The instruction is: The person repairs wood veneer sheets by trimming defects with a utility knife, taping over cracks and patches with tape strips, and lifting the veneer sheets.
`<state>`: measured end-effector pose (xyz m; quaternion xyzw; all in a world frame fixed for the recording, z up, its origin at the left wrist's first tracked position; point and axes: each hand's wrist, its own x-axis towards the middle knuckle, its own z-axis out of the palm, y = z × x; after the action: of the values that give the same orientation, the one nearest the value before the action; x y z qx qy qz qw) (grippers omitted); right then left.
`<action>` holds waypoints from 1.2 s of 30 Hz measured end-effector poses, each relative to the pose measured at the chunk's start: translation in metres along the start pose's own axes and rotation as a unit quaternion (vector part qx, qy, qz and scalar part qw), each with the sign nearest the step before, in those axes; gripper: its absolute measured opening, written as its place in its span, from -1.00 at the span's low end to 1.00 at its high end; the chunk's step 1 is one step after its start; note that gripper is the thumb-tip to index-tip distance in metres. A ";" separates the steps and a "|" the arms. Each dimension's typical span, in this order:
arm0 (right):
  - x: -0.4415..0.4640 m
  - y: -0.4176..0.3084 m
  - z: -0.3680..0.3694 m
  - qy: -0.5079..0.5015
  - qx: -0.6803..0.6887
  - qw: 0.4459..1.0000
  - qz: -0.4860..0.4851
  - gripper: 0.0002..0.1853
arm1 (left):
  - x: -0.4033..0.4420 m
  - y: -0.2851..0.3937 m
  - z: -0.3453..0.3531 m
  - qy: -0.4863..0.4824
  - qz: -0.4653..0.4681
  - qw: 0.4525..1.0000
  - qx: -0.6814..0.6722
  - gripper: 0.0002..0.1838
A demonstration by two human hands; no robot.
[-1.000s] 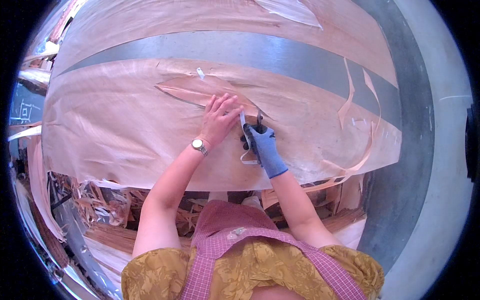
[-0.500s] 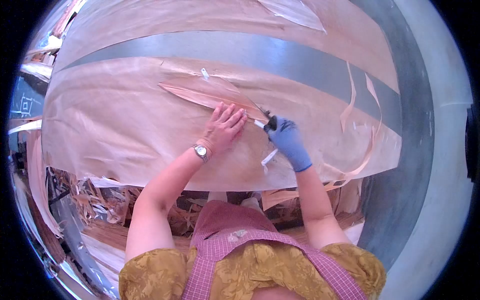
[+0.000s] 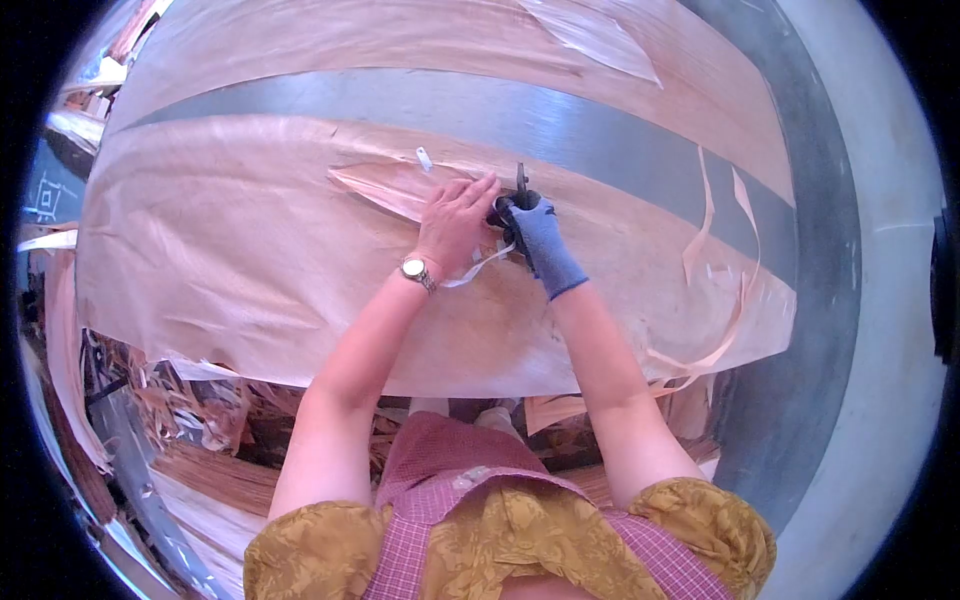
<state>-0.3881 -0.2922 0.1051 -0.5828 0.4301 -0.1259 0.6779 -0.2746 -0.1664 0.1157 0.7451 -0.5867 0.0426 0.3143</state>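
Note:
My left hand, bare with a wristwatch, lies with fingers stretched out over the right part of a leaf-shaped piece of thin wood veneer. Beneath it spreads a large pale veneer sheet. Close by on the right, my right hand wears a blue glove and is closed around a dark hand tool, whose narrow end points away from me. Its exact kind I cannot make out. A thin white strip curls between the two hands. One small white tab lies just beyond the leaf-shaped piece.
A grey strip of tabletop shows between the near sheet and a farther veneer sheet. Thin veneer offcuts lie at the right. Scraps are heaped below the table's front edge.
My left hand has moved slightly right and away from me over the leaf-shaped piece. My right hand has moved left and away, and the tool now points more directly away.

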 end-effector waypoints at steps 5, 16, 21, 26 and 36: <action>0.007 -0.004 -0.018 -0.052 -0.130 0.990 -0.020 -0.76 | -0.005 -0.007 0.008 -0.039 0.034 0.997 0.058 -0.52; -0.010 -0.133 -0.043 -0.104 -0.259 0.958 -0.060 -0.84 | -0.009 -0.013 -0.001 -0.005 -0.032 0.999 -0.013 -0.52; 0.014 -0.130 0.015 -0.192 -0.287 0.927 -0.145 -0.83 | -0.039 -0.020 -0.036 0.030 -0.184 0.975 0.124 -0.47; 0.037 -0.110 0.107 -0.283 -0.294 0.907 -0.107 -0.81 | -0.064 -0.030 -0.041 0.047 -0.222 0.970 0.085 -0.40; 0.072 -0.074 0.172 -0.386 -0.407 0.822 -0.096 -0.78 | -0.101 -0.047 -0.062 0.045 -0.337 0.927 0.159 -0.27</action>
<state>-0.1949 -0.2443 0.1320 -0.8451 0.0871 0.2315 0.4740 -0.2445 -0.0430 0.1015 0.9364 -0.2716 0.0607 0.2138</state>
